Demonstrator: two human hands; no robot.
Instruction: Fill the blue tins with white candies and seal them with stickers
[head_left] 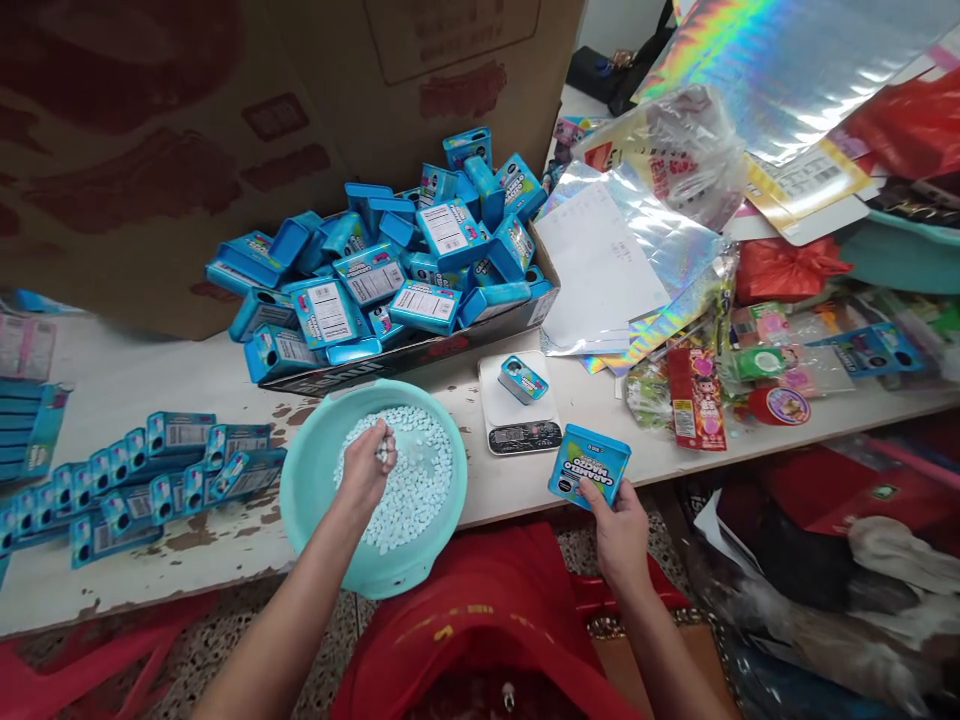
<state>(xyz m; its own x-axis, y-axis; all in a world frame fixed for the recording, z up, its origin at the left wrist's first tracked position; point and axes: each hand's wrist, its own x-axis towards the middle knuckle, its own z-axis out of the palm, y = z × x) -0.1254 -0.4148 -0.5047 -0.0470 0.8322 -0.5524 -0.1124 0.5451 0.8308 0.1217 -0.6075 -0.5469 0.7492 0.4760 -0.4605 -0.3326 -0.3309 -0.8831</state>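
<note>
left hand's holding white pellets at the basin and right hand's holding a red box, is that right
Not quite: the box in the right hand is blue, not red, as the head view shows. The left hand does hold white pellets at the basin.

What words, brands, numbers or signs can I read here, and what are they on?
"CARAMELO MACIZO": on the blue pack in the right hand.
Too small or blurred to read: labels on the piled blue boxes, the scale and the red packet.
Too faint: marks on the white sheet and cardboard carton.
</note>
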